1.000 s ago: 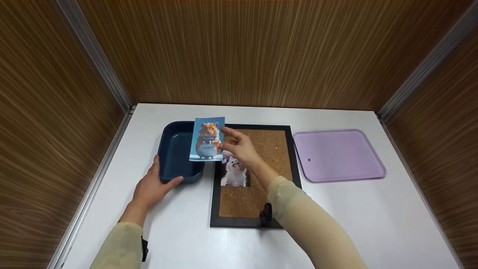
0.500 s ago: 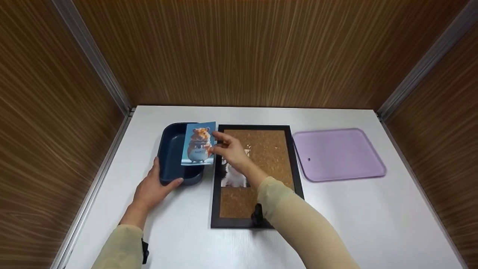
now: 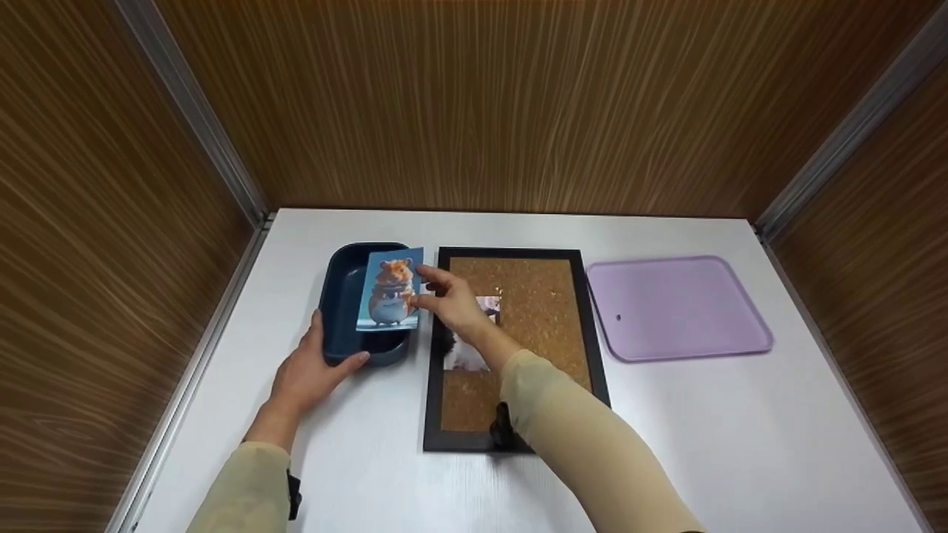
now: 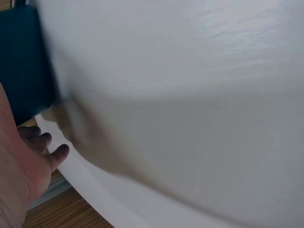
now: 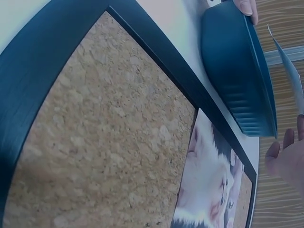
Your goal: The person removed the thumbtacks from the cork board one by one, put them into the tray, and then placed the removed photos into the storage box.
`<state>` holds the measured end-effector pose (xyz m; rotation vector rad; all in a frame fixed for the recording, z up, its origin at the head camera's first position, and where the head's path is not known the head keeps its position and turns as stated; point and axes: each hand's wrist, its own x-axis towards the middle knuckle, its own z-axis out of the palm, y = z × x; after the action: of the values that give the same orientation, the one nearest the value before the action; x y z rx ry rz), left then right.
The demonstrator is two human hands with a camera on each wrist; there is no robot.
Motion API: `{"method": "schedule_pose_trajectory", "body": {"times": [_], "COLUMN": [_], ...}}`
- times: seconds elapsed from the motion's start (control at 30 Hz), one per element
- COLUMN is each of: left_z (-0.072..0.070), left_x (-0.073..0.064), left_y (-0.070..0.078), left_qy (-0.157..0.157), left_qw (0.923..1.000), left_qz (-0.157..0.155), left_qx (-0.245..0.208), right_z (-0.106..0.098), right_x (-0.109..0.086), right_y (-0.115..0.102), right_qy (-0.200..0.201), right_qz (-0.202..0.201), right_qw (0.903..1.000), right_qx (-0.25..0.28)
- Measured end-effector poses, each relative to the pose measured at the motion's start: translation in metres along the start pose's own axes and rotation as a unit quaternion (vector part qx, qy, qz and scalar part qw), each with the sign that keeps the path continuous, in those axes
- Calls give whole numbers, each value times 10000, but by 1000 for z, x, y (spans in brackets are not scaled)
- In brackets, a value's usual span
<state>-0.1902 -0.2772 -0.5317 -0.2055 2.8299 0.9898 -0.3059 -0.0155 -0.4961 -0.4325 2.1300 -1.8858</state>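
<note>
My right hand (image 3: pixel 459 307) pinches a picture card (image 3: pixel 389 292) by its right edge, between thumb and fingers. The card shows a cartoon hamster on blue and is held over the dark blue deep dish (image 3: pixel 335 314), tilted in the right wrist view. At the dish's near left corner my left hand (image 3: pixel 305 374) grips it, fingers along the outer side and thumb at the near rim. A kitten photo (image 3: pixel 465 358) lies on the black-framed cork board (image 3: pixel 541 318), partly hidden by my right hand and wrist in the head view.
A pale purple flat board (image 3: pixel 678 307) with rounded corners and a small hole lies right of the cork board. All of it sits on a white table (image 3: pixel 370 474). Wood-grained panels (image 3: pixel 474 111) close in the back and both sides.
My right hand has carried the hamster card left and slightly nearer, from the gap between dish and cork board to over the dish. My left hand keeps its hold on the dish.
</note>
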Motion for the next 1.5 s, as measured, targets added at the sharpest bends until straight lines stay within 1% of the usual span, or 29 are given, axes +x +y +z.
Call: {"method": "schedule_pose_trajectory", "body": {"times": [0.2,0.4,0.53,0.87,1.1,1.33,1.5], "left_z": [1,-1,-2,-2,-1,-1,-1], "left_x": [0,-3,-2,-2,-2,-1,-1], "left_y": [-1,-1,1,2,2,2,1], "left_qy": [-60,-53,-4,-6,2,-27,8], "left_qw": [10000,10000,10000,10000,10000,10000,10000], "left_qz": [22,3,88,-17,24,-42,-14], "left_qx": [-23,-2,28,-32,32,-25,-30], "right_z": [7,17,22,33,36,40,45], "right_x": [1,1,4,7,8,8,8], "right_y": [5,5,7,10,13,15,18], "right_qy": [22,-38,33,30,-9,-28,-42], "right_qz": [31,216,141,114,141,175,112], "right_qw": [9998,9985,9984,9972,9969,9959,9960], "right_qx": [-182,-505,-551,-737,-778,-892,-884]}}
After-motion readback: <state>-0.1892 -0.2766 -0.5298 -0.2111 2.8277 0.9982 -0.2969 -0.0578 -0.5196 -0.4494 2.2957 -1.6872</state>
